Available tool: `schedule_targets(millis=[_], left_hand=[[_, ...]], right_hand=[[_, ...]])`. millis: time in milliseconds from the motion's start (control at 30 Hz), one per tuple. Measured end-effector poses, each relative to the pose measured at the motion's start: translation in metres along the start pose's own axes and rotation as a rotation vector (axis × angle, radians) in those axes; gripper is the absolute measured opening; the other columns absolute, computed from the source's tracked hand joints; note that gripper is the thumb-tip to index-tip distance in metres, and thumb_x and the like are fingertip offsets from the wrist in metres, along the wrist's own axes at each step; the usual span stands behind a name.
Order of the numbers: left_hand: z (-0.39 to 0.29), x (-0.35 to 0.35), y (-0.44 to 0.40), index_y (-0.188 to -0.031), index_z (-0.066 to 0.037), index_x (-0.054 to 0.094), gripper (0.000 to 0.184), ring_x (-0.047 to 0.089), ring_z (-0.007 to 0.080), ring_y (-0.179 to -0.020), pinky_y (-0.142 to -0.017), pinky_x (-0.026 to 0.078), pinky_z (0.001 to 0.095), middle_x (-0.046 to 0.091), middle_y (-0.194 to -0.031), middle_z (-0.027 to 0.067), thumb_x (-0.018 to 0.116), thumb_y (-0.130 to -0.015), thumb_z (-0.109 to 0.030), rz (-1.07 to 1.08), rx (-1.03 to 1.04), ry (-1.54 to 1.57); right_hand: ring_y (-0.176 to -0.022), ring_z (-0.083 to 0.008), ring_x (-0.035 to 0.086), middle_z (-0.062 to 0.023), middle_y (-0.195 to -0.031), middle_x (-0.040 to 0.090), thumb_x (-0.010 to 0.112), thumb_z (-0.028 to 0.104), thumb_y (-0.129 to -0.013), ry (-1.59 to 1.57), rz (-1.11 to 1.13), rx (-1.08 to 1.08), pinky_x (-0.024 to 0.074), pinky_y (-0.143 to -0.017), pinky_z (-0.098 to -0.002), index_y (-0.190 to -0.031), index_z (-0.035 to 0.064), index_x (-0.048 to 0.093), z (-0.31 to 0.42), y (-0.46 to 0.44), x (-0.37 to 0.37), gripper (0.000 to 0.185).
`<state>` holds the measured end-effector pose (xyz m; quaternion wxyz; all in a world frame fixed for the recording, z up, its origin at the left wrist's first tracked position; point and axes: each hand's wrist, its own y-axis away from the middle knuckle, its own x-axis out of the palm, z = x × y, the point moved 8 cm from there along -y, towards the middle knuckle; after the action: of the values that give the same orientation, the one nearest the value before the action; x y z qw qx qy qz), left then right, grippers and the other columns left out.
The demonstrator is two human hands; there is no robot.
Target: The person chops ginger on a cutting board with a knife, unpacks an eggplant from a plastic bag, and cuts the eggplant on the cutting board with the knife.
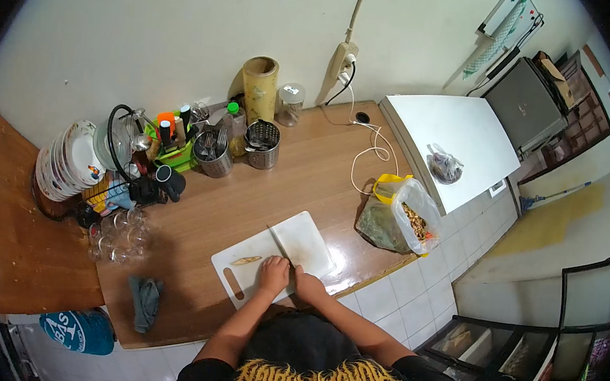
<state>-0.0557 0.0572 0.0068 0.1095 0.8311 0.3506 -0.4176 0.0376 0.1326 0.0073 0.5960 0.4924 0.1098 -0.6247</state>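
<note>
A white cutting board [294, 232] with a handle slot lies at a slant near the front edge of the wooden table. My right hand [308, 286] is closed around the handle of a knife [279, 242], whose blade points away from me across the board. Close beside the blade, my left hand [274, 275] rests on the board with its fingers curled; whatever is under them is hidden. Left of that hand lies a small, elongated yellowish-brown piece of food [246, 261], its kind unclear.
A grey cloth [144, 304] and upturned glasses [119, 236] are at the left, below a plate rack [68, 162]. Utensil holders [262, 145] and a bamboo container [259, 88] line the wall. A plastic bag of scraps [417, 218] hangs over the table's right edge.
</note>
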Motion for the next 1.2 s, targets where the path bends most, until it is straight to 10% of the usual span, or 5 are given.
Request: schedule_targets(millis=[1200], left_hand=[[0.002,-0.011,0.012,-0.091,-0.005,0.067,0.008,0.061,0.0386,-0.093,-0.084,0.048,0.0496,0.063,-0.093,0.0162,0.064,-0.086,-0.011,-0.016,0.116,0.08]], right_hand=[[-0.081,-0.0499,0.068,-0.0347,-0.085,0.067,0.048,0.014,-0.094,-0.07,0.04,-0.057,0.0535,-0.069,-0.0558,-0.121,-0.0087,0.039,0.02,-0.009,-0.015,0.036]])
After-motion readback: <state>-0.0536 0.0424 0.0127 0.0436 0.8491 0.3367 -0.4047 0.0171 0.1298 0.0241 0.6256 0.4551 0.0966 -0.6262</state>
